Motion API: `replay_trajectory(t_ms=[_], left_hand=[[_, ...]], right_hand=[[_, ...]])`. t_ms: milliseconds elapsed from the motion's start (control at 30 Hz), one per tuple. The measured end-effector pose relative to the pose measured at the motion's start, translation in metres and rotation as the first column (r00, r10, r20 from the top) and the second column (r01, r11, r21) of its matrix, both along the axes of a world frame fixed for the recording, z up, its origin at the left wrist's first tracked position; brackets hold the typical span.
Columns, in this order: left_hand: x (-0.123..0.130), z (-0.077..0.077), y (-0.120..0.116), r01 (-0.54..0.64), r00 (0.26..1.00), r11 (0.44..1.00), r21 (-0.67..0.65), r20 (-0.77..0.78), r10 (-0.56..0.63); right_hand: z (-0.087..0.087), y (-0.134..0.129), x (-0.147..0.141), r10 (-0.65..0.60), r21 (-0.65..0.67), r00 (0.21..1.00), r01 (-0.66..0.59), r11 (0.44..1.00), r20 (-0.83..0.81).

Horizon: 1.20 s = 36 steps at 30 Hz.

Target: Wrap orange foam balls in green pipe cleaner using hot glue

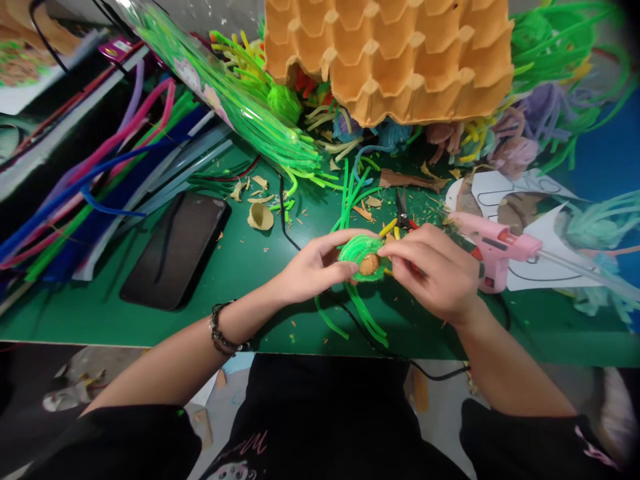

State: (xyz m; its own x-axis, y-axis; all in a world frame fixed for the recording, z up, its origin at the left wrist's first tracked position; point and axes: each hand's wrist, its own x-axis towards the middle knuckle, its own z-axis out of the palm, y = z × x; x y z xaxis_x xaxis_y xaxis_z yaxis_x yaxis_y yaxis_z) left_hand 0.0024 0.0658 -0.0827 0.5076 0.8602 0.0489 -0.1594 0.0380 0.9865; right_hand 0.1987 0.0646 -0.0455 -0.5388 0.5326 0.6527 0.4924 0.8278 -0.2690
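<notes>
Head view: a green table (305, 333) spans the middle of the frame, cluttered along its upper side. Largest on it is the egg tray (400, 60), tan, at the top centre over a heap of coloured yarn-like bundles. To its left, a clear bag (240, 120) of bright green stems slants down toward the centre. Loose stems (103, 163) in pink, blue, green and lilac fill the upper left. Paper (555, 230) with dark lines lies at the right; a phone (175, 250) lies dark-screened left of centre. Across the paper's left part is a pink glue gun (500, 250). The right hand (435, 267), just right of centre, is curled, its thumb and forefinger together at the right edge of the green piece (357, 247); what they pinch, if anything, I cannot tell. The left hand (320, 267) closes on that piece from the left, thumb in front and fingers behind, gripping it above the table just right of the frame's centre. Green strands (350, 207) show above and below it. Pliers (403, 217) with dark jaws lie just above the right hand. Smaller are a tan cup (260, 217) among scraps, upper centre-left, and the brown core (370, 265) showing in the green piece.
</notes>
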Motion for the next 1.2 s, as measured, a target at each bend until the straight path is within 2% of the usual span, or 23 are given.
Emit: replay_trajectory(t_ms=[167, 400, 533, 767, 1033, 1200], left_hand=[[0.002, 0.005, 0.001, -0.029, 0.999, 0.998, -0.059, -0.045, 0.027], [0.002, 0.012, 0.001, -0.003, 0.998, 0.972, -0.234, -0.061, -0.011], [0.003, 0.013, 0.0, 0.023, 1.0, 0.973, -0.231, -0.014, -0.027], [0.002, 0.013, -0.001, 0.032, 0.997, 0.971, -0.236, -0.063, -0.048], [0.003, 0.011, -0.001, 0.036, 0.999, 0.962, -0.272, -0.01, -0.04], [0.002, 0.007, 0.001, 0.017, 0.997, 0.945, -0.328, 0.072, 0.007]], right_hand=[[-0.002, 0.002, 0.001, 0.026, -0.03, 0.999, -0.025, 0.999, 0.023], [-0.007, 0.004, 0.0, 0.042, -0.07, 0.999, -0.042, 0.997, 0.001], [-0.007, 0.004, -0.001, 0.032, -0.081, 0.999, -0.033, 0.996, -0.01], [-0.006, 0.001, -0.002, 0.031, -0.08, 0.999, -0.03, 0.996, 0.009], [-0.007, 0.001, -0.003, 0.041, -0.065, 0.999, -0.041, 0.997, 0.008], [-0.009, 0.002, -0.003, -0.016, -0.11, 1.0, 0.015, 0.994, -0.009]])
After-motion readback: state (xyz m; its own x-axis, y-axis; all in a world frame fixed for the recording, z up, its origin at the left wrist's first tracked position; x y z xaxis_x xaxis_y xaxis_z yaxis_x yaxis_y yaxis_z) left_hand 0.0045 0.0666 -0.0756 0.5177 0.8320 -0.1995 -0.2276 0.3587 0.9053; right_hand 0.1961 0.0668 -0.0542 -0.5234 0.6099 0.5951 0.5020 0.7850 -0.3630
